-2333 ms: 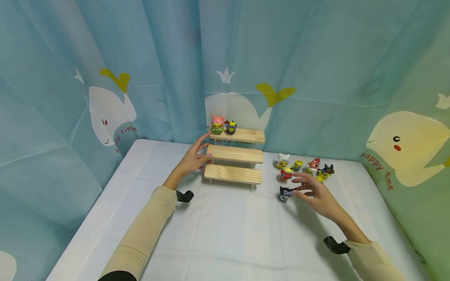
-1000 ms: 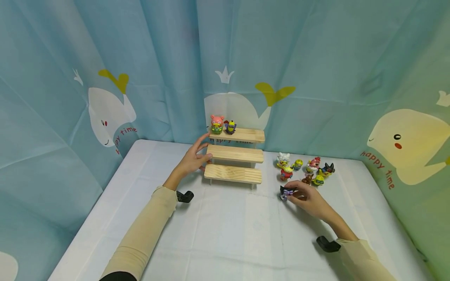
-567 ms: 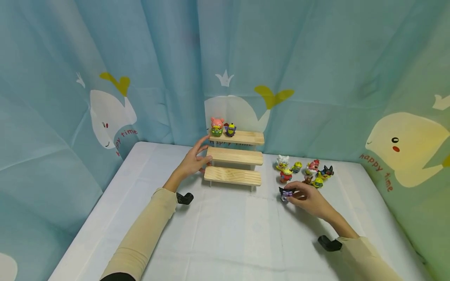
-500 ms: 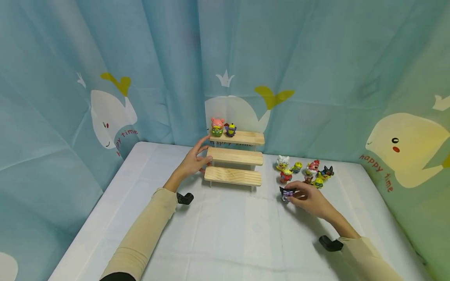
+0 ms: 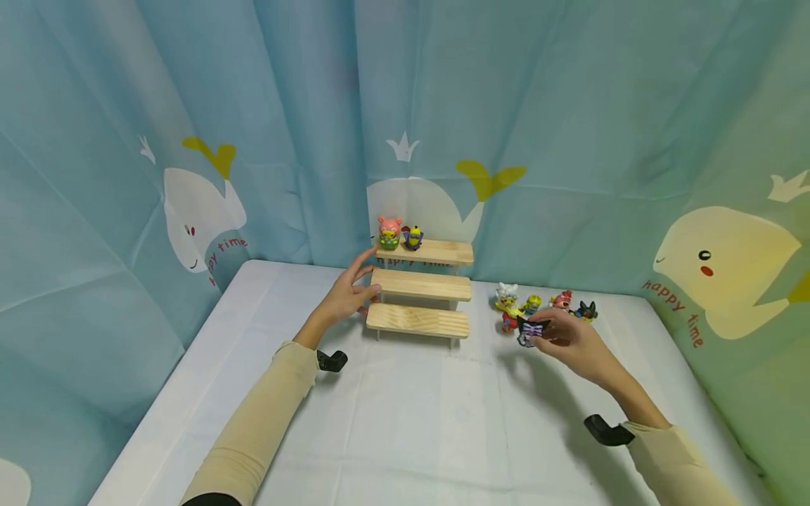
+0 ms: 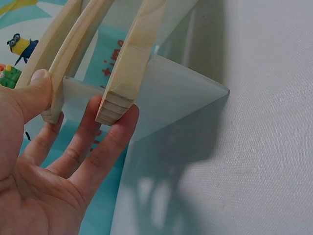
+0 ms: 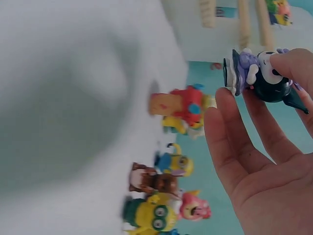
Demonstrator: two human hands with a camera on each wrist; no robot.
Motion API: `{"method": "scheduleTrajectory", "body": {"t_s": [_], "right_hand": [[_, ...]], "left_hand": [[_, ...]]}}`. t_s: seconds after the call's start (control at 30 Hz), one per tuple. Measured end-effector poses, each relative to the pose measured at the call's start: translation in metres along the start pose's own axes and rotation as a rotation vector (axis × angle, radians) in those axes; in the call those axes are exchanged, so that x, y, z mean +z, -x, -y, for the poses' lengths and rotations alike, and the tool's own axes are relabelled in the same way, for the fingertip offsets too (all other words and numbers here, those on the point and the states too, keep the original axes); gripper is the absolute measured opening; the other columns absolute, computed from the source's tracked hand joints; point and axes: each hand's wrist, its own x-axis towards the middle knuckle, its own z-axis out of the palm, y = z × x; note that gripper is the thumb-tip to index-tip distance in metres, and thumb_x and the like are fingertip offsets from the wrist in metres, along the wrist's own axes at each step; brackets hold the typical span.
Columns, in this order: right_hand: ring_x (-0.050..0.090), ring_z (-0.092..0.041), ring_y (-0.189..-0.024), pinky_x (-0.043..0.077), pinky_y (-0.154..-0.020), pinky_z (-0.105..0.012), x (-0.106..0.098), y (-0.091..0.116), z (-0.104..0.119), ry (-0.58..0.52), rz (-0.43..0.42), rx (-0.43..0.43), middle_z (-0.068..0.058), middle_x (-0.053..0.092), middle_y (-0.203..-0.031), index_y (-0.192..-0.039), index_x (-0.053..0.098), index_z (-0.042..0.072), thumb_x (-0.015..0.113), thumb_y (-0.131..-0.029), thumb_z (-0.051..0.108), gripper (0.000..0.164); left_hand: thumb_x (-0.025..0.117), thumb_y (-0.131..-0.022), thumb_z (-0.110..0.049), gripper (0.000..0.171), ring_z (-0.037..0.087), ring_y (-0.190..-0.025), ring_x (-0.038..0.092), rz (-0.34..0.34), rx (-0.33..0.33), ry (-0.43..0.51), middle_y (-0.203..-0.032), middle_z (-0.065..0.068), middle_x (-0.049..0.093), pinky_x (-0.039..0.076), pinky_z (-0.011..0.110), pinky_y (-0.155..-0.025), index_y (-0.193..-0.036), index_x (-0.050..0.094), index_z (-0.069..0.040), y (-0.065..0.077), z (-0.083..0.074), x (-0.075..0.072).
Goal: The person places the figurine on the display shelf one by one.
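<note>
My right hand pinches a small toy figurine with a black pointed hood, white face and purple clothes, held above the tablecloth. In the right wrist view the figurine lies sideways between thumb and fingers. At the left end of a three-tier wooden display shelf, my left hand grips the plank ends. Its thumb presses the middle plank, and fingertips touch the plank ends. On the top tier stand a pink-hooded figurine and a yellow-and-purple figurine.
Behind the right hand stand several figurines: a white-topped one, a red-clothed one, a small yellow one, a pink one and a brown one. A whale-print curtain hangs behind the table.
My right hand, first beside the black-hooded figurine on the table, has taken hold of it and lifted it, shifting slightly right and back. The left hand stays at the shelf.
</note>
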Motion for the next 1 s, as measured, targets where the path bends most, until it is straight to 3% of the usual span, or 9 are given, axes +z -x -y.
{"method": "scheduleTrajectory", "body": {"t_s": [0.27, 0.37, 0.6, 0.83, 1.0], "right_hand": [[0.073, -0.010, -0.088, 0.059, -0.069, -0.021, -0.012, -0.005, 0.012, -0.020, -0.067, 0.035, -0.013, 0.073, -0.101, -0.124, 0.066, 0.004, 0.075, -0.093, 0.001, 0.033], [0.073, -0.010, -0.086, 0.060, -0.068, -0.022, -0.014, -0.006, 0.014, -0.065, -0.078, 0.037, -0.014, 0.073, -0.098, -0.124, 0.064, 0.001, 0.074, -0.093, -0.002, 0.033], [0.074, -0.011, -0.085, 0.060, -0.063, -0.025, -0.013, -0.012, 0.016, -0.098, -0.099, 0.033, -0.011, 0.074, -0.099, -0.127, 0.064, 0.001, 0.074, -0.093, -0.002, 0.036], [0.072, -0.008, -0.081, 0.059, -0.061, -0.026, -0.012, -0.027, 0.023, -0.083, -0.098, 0.040, -0.016, 0.073, -0.097, -0.130, 0.064, 0.005, 0.075, -0.095, 0.004, 0.037], [0.072, -0.009, -0.094, 0.059, -0.070, -0.022, -0.012, -0.042, 0.031, -0.084, -0.104, 0.043, -0.012, 0.074, -0.106, -0.131, 0.064, 0.007, 0.074, -0.096, 0.009, 0.037]], "left_hand": [[0.064, -0.104, -0.020, 0.077, 0.035, -0.093, 0.072, -0.008, -0.017, -0.001, -0.167, 0.022, 0.023, 0.055, 0.068, -0.066, -0.161, 0.021, -0.048, 0.001, 0.002, 0.000], [0.063, -0.104, -0.019, 0.077, 0.037, -0.094, 0.072, -0.006, -0.021, 0.004, -0.167, 0.021, 0.023, 0.053, 0.071, -0.067, -0.162, 0.021, -0.048, 0.002, 0.002, 0.000], [0.061, -0.105, -0.011, 0.080, 0.047, -0.097, 0.069, 0.018, -0.021, 0.040, -0.167, 0.025, 0.020, 0.048, 0.078, -0.071, -0.166, 0.015, -0.035, -0.001, 0.000, -0.001], [0.064, -0.104, -0.017, 0.080, 0.033, -0.091, 0.073, 0.010, -0.007, 0.015, -0.166, 0.022, 0.023, 0.053, 0.071, -0.066, -0.164, 0.018, -0.041, -0.001, 0.000, -0.001], [0.065, -0.103, -0.021, 0.078, 0.029, -0.090, 0.073, 0.004, -0.003, 0.006, -0.166, 0.022, 0.024, 0.056, 0.065, -0.064, -0.162, 0.021, -0.046, 0.000, 0.000, 0.000]]}}
